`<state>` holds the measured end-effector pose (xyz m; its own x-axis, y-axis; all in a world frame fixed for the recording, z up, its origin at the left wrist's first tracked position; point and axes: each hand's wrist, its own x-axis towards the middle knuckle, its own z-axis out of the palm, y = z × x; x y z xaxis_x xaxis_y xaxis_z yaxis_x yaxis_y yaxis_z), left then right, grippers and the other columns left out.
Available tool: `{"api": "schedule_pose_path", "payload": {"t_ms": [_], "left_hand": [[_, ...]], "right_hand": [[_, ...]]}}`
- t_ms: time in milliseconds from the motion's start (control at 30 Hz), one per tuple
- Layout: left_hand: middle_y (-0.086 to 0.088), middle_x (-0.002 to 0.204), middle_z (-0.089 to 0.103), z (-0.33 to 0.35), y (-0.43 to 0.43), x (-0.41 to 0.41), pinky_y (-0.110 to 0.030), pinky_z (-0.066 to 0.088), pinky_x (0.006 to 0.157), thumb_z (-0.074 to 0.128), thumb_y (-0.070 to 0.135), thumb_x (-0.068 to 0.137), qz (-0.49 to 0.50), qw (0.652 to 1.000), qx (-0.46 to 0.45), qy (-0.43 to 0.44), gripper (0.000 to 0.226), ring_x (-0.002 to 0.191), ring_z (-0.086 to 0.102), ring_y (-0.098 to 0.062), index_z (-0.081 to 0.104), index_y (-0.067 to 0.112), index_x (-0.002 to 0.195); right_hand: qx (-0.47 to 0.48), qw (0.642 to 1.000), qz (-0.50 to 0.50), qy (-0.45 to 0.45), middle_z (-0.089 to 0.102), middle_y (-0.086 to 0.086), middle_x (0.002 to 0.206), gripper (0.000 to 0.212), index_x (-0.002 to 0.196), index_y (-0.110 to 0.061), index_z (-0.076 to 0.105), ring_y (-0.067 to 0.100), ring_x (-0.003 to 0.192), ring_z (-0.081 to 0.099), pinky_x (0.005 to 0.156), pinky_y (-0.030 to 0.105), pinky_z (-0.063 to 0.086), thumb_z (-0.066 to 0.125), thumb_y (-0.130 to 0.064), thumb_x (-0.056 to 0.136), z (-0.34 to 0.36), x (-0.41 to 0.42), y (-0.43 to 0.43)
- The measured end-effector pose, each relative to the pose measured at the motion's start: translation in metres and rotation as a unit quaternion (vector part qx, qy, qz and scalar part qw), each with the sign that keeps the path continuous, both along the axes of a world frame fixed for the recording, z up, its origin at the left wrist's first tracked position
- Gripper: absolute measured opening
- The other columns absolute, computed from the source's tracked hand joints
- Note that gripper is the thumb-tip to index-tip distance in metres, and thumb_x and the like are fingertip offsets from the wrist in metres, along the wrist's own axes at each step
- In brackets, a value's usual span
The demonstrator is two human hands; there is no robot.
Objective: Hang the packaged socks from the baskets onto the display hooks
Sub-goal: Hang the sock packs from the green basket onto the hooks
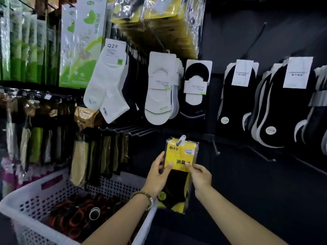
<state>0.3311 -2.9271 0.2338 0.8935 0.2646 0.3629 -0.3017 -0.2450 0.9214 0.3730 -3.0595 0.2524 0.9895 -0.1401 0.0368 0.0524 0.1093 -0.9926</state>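
A stack of packaged socks point(178, 156), yellow card over black socks in clear wrap, is held upright in front of the dark display wall. My left hand point(159, 175) grips its left edge, thumb across the yellow card. My right hand point(200, 175) pinches its right edge. A white plastic hanger tab point(181, 139) sticks up from the top of the packs. Bare metal display hooks point(216, 147) jut from the wall just right of the packs. A white perforated basket point(31, 197) at lower left holds several dark sock packs with red and orange trim.
White and black socks point(159, 89) hang on hooks above the packs. More black socks point(272, 106) hang to the right. Yellow packs point(155, 18) hang at the top. Green and brown packs fill the left racks. A row of bare hooks point(131, 129) sits above the basket.
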Motion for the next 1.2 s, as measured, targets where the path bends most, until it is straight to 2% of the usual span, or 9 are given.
{"api": "schedule_pose_path", "payload": {"t_ms": [100,267,433,533,700,967,1033,1100,1200], "left_hand": [[0.005,0.145,0.031,-0.01,0.002,0.004,-0.035,0.038,0.107,0.05,0.042,0.093,0.004,1.0,-0.002,0.006,0.06,0.131,0.036,-0.013,0.024,0.032,0.146],[0.002,0.152,0.028,-0.04,-0.001,-0.019,-0.033,0.032,0.108,0.05,0.04,0.093,-0.007,0.999,-0.004,0.049,0.063,0.138,0.029,-0.016,0.023,0.026,0.148],[0.006,0.146,0.036,-0.073,-0.017,-0.073,-0.03,0.032,0.111,0.052,0.048,0.085,-0.047,0.996,-0.008,0.079,0.068,0.136,0.033,-0.011,0.025,0.028,0.145],[0.008,0.135,0.046,-0.104,-0.039,-0.111,-0.015,0.038,0.096,0.055,0.039,0.089,-0.056,0.994,0.006,0.095,0.057,0.129,0.04,-0.009,0.031,0.03,0.14],[0.012,0.132,0.045,-0.18,-0.091,-0.159,-0.023,0.039,0.094,0.055,0.043,0.091,-0.089,0.973,0.018,0.213,0.051,0.122,0.042,-0.007,0.041,0.026,0.137],[-0.008,0.129,0.056,-0.306,-0.142,-0.247,-0.027,0.044,0.095,0.055,0.034,0.094,-0.063,0.901,0.042,0.426,0.037,0.114,0.054,-0.021,0.054,0.012,0.124],[-0.012,0.126,0.06,-0.328,-0.142,-0.262,-0.033,0.049,0.09,0.052,0.03,0.095,-0.09,0.889,0.033,0.448,0.024,0.105,0.058,-0.021,0.06,0.015,0.112],[-0.015,0.122,0.061,-0.34,-0.147,-0.268,-0.038,0.05,0.09,0.05,0.04,0.094,-0.102,0.867,0.044,0.486,0.035,0.102,0.06,-0.024,0.061,0.012,0.113],[-0.013,0.121,0.062,-0.348,-0.154,-0.266,-0.041,0.048,0.091,0.041,0.052,0.094,-0.163,0.831,0.134,0.515,0.05,0.102,0.061,-0.024,0.059,0.012,0.117]], "right_hand": [[-0.008,0.999,0.013,0.033,0.066,0.011,0.102,0.028,0.106,-0.004,0.063,0.022,0.095,0.062,0.09,0.035,0.051,0.072,-0.017,0.083,-0.016,-0.001,-0.012],[-0.065,0.994,0.076,0.046,0.062,0.009,0.114,0.036,0.119,-0.006,0.056,0.023,0.111,0.058,0.101,0.037,0.045,0.067,-0.018,0.087,-0.041,-0.028,-0.046],[-0.171,0.972,0.154,0.056,0.062,0.004,0.121,0.039,0.124,-0.013,0.054,0.017,0.109,0.059,0.095,0.032,0.049,0.067,-0.016,0.087,-0.067,-0.075,-0.098],[-0.202,0.96,0.172,0.091,0.062,0.006,0.122,0.037,0.122,-0.011,0.055,0.018,0.111,0.059,0.096,0.035,0.05,0.067,-0.015,0.087,-0.094,-0.113,-0.135],[-0.288,0.919,0.192,0.189,0.059,0.015,0.123,0.039,0.123,0.0,0.056,0.024,0.109,0.059,0.081,0.025,0.046,0.068,-0.009,0.086,-0.16,-0.171,-0.206],[-0.306,0.881,0.146,0.329,0.058,0.02,0.127,0.045,0.127,0.003,0.053,0.018,0.096,0.054,0.061,0.015,0.042,0.068,-0.01,0.086,-0.281,-0.244,-0.303],[-0.291,0.881,0.152,0.341,0.055,0.02,0.131,0.048,0.129,0.004,0.051,0.02,0.105,0.055,0.075,0.018,0.047,0.068,-0.009,0.086,-0.306,-0.257,-0.318],[-0.297,0.876,0.165,0.342,0.051,0.017,0.137,0.055,0.134,0.002,0.047,0.023,0.119,0.052,0.095,0.029,0.044,0.07,-0.009,0.085,-0.325,-0.265,-0.327],[-0.335,0.869,0.194,0.308,0.047,0.01,0.141,0.062,0.136,-0.004,0.047,0.02,0.126,0.047,0.096,0.023,0.039,0.074,-0.013,0.081,-0.34,-0.265,-0.331]]}}
